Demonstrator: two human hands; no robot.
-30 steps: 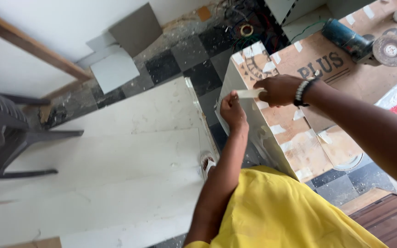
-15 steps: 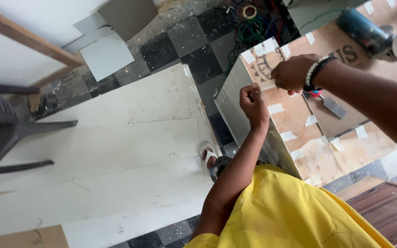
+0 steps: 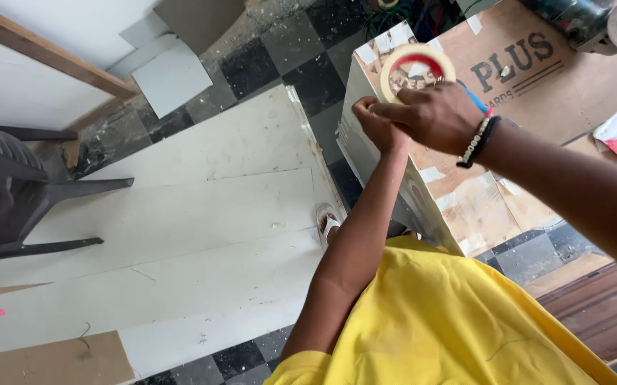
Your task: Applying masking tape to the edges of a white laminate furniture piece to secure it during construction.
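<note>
Overhead, both hands (image 3: 422, 117) together at the tape roll (image 3: 417, 68) above the cardboard box (image 3: 529, 78).

Floor (image 3: 301, 50): black, grey and white checkered tiles, dusty. Large white boards (image 3: 180, 235) lie flat on it. Left of the boards, a dark plastic chair (image 3: 9, 192). Beyond the boards, a wooden strip (image 3: 44, 50) runs along a white wall (image 3: 73, 21); grey offcuts (image 3: 173, 75) lie near. Even daylight.
</note>
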